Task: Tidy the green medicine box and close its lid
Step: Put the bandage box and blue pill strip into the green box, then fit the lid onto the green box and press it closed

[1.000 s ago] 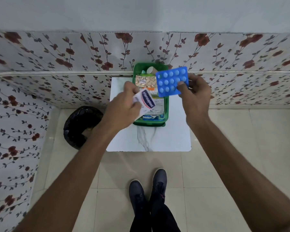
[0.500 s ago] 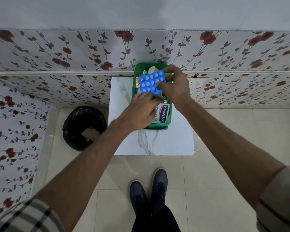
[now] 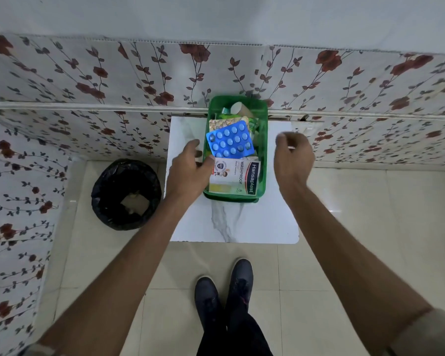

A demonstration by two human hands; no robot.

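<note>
- Your left hand [image 3: 188, 173] rests at the left rim of the green medicine box [image 3: 263, 160], fingers loosely spread, gripping nothing.
- Your right hand [image 3: 293, 156] hovers just right of the box, fingers curled, empty.
- The box stands lidless at the far middle of the white surface [image 3: 267, 222]; a blue blister pack [image 3: 230, 142] lies atop a Hansaplast packet [image 3: 238, 178].
- A black bin [image 3: 126, 194] stands on the floor, left.

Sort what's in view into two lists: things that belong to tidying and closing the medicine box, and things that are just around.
Part of the job:
- green medicine box, lid open
- blue blister pack, lying on top inside
- Hansaplast plaster packet, in the box's near end
- left hand, at the box's left rim
- right hand, empty, right of the box

Just around:
- black-lined bin on the floor
- white marble-look table
- dark shoes
</note>
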